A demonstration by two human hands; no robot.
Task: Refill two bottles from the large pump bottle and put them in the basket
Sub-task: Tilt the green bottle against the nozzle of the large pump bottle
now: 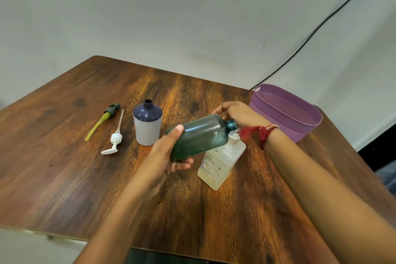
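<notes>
Holding one green see-through bottle (201,137) on its side above the table (64,167), the left hand (169,152) has its thumb on top of the bottle and its fingers curled under the base. The open neck of this bottle points to the right and is just beside the white pump head of the one large pump bottle (220,161), which stands on the table under it. The right hand (235,111) is behind the green neck, above the pump. Its fingertips are hidden by the green bottle, so I cannot tell if they are bent around something or not. One red thread (257,132) is tied on the right wrist. A third bottle (147,126), white with a dark purple top and no cap, stands upright to the left of the left hand, so there are three bottles in all. Two loose pumps lie flat further left, near each other: one white pump (114,141) and one dark green pump (107,114) with a yellowish tube. One purple basket (278,123) sits at the right far corner of the table, with no bottle visible inside. One black cable (321,25) runs down the wall behind it.
</notes>
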